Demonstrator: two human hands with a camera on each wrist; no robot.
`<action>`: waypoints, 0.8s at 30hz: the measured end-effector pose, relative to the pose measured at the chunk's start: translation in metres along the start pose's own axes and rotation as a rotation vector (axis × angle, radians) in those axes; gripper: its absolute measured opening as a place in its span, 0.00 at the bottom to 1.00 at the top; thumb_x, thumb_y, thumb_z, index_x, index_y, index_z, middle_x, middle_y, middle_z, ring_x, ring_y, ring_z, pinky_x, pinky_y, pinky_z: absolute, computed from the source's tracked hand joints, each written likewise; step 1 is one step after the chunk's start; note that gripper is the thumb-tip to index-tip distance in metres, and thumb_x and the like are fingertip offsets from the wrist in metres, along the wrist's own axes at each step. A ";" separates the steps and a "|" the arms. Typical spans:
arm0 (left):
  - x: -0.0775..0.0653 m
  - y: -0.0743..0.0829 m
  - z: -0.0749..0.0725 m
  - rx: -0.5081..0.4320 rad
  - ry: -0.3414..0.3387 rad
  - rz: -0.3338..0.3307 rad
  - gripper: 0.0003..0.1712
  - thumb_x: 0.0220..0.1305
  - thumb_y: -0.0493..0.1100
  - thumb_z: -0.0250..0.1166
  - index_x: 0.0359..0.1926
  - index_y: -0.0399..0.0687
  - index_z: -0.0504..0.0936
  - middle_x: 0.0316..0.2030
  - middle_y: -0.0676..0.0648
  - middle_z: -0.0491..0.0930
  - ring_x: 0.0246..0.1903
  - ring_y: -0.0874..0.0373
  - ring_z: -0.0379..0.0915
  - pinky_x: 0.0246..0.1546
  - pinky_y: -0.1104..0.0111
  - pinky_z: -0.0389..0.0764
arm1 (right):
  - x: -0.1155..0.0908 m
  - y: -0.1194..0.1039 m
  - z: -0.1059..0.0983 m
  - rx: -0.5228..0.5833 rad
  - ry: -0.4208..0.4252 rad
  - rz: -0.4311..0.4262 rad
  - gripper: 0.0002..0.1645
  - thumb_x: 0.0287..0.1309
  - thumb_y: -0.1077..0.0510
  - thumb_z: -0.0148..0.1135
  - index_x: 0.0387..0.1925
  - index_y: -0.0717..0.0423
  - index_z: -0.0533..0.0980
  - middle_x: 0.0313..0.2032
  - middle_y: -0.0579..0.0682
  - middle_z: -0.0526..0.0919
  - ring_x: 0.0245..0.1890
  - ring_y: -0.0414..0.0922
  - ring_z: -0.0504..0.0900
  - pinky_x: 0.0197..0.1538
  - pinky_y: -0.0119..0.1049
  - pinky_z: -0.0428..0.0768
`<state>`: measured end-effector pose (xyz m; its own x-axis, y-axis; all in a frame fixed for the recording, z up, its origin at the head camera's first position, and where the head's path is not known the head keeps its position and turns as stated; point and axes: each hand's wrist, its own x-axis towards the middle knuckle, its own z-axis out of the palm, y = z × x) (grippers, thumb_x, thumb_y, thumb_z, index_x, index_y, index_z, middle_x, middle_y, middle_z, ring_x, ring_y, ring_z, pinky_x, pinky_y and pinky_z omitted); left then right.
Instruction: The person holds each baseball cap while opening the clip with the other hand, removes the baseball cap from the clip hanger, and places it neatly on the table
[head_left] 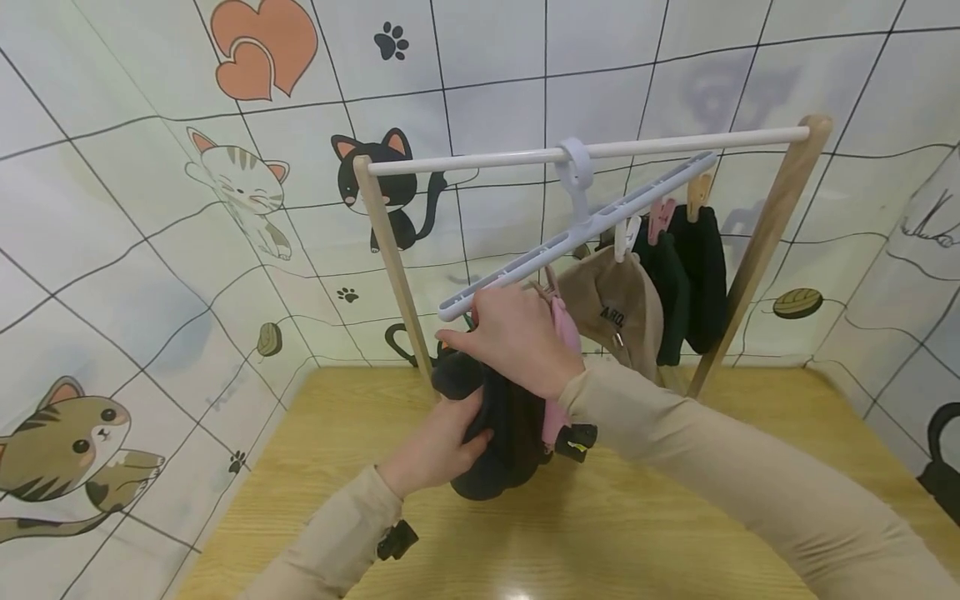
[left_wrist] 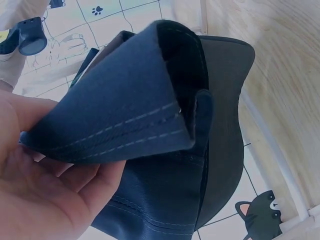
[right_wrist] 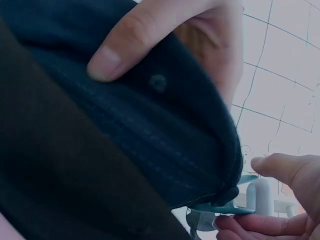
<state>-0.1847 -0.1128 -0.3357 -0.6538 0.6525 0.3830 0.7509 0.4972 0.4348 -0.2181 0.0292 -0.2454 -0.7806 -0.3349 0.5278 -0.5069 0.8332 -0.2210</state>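
My left hand point(head_left: 442, 442) grips a dark navy cap point(head_left: 498, 450) with its brim hanging down, below the left end of a pale hanger point(head_left: 525, 258). In the left wrist view, fingers of that hand lie under the folded cap crown point(left_wrist: 115, 100), beside the dark brim point(left_wrist: 225, 135). At the hanger's left end, my right hand point(head_left: 517, 337) has its thumb and fingers around a teal clothespin point(right_wrist: 225, 208). The right wrist view shows that clothespin at the cap's edge; whether it bites the fabric, I cannot tell. A pink item point(head_left: 564, 329) hangs behind the right hand.
The hanger hooks over a white rail point(head_left: 675, 144) between wooden posts point(head_left: 772, 242) and tilts down to the left. On its right half, clothespins hold a beige cap point(head_left: 611, 300) and dark caps point(head_left: 701, 275). Below is a wood-grain tabletop point(head_left: 637, 533); a cat-print wall point(head_left: 495, 50) stands behind.
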 end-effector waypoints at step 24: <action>0.001 0.012 -0.015 -0.119 0.202 -0.305 0.08 0.57 0.42 0.59 0.37 0.46 0.72 0.20 0.55 0.72 0.16 0.67 0.68 0.18 0.71 0.71 | 0.015 0.010 0.003 0.477 -0.179 0.123 0.22 0.48 0.42 0.62 0.11 0.52 0.77 0.10 0.44 0.73 0.13 0.40 0.74 0.16 0.33 0.66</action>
<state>-0.1782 -0.1153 -0.3178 -0.8594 0.3531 0.3698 0.5111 0.5732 0.6405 -0.2357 0.0312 -0.2425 -0.8738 -0.3525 0.3351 -0.4855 0.5916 -0.6437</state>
